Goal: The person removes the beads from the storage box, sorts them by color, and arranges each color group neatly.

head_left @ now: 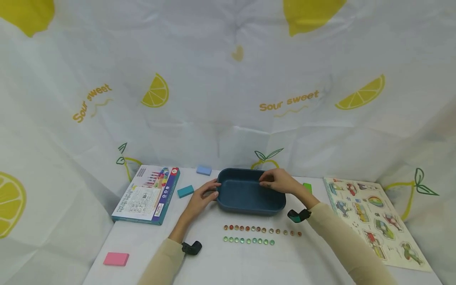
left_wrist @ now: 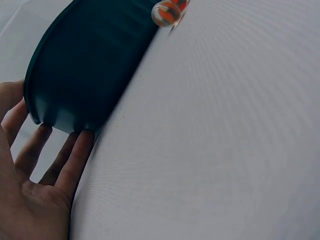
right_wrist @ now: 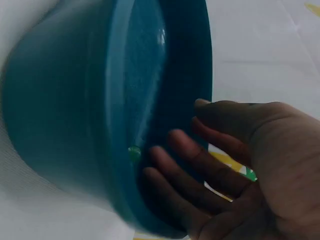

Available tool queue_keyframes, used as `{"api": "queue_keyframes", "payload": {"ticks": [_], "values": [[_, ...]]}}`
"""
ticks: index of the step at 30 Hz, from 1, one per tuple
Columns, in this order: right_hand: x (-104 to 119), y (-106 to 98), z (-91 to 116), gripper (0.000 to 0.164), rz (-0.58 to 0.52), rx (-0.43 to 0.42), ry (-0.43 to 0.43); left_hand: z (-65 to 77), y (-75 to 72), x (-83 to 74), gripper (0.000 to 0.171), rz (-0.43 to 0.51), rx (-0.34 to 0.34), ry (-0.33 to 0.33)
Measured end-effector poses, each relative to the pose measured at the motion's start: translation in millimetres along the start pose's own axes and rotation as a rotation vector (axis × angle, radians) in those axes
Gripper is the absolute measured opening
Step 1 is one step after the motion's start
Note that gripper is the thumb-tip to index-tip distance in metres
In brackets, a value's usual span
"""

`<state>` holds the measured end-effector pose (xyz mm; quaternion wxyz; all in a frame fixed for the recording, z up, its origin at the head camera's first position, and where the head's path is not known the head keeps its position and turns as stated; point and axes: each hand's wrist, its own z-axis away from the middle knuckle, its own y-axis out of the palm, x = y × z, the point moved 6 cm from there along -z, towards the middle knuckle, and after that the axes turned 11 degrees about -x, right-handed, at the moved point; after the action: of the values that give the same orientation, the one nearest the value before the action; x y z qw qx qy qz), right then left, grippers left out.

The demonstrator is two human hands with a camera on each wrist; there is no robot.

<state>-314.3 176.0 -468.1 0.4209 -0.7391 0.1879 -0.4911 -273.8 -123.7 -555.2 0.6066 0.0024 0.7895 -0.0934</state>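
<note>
A dark blue-green rectangular basin (head_left: pixel 235 194) lies on the white table. My left hand (head_left: pixel 201 200) is at its left end, and in the left wrist view the nearly straight fingers (left_wrist: pixel 75 160) touch the outside of the wall. Over the basin's right part is my right hand (head_left: pixel 279 182), its fingers (right_wrist: pixel 182 150) loosely bent inside the rim. Nothing shows between thumb and fingers. A green marble (right_wrist: pixel 134 152) is inside the basin near those fingertips. In front of the basin, orange-red marbles (head_left: pixel 247 228) form one row, with green marbles (head_left: pixel 248 240) in another row nearer me.
A boxed set (head_left: pixel 142 198) lies on the left and a wooden picture puzzle board (head_left: pixel 377 221) on the right. Small blocks lie about: teal block (head_left: pixel 185 191), light blue block (head_left: pixel 204 170), pink block (head_left: pixel 116 259), green block (head_left: pixel 307 187). A lemon-printed curtain (head_left: pixel 221 99) hangs behind.
</note>
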Motion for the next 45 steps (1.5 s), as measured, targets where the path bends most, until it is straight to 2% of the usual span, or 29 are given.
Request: {"api": "queue_keyframes", "payload": {"ticks": [10, 13, 23, 28, 39, 45], "values": [[5.3, 12.1, -6.1, 0.012, 0.211, 0.042, -0.048, 0.0, 0.8, 3.0, 0.039, -0.011, -0.009, -0.02], [6.8, 13.9, -7.2, 0.013, 0.212, 0.058, -0.056, -0.3, 0.8, 2.8, 0.039, -0.01, -0.008, -0.024], [-1.6, 12.4, -10.1, 0.02, -0.089, 0.141, 0.034, 0.3, -0.4, 0.6, 0.039, -0.014, -0.001, -0.008], [-4.4, 15.0, -11.1, 0.019, -0.115, 0.212, 0.047, -0.1, -0.2, 1.3, 0.039, -0.012, 0.001, -0.007], [-4.0, 39.4, -8.6, 0.023, -0.188, 0.481, 0.121, 1.1, 0.6, 1.1, 0.04, -0.011, 0.0, -0.026], [-2.4, 51.6, -8.6, 0.022, -0.22, 0.566, 0.157, 0.5, 0.4, -0.7, 0.04, -0.013, -0.004, -0.026]]}}
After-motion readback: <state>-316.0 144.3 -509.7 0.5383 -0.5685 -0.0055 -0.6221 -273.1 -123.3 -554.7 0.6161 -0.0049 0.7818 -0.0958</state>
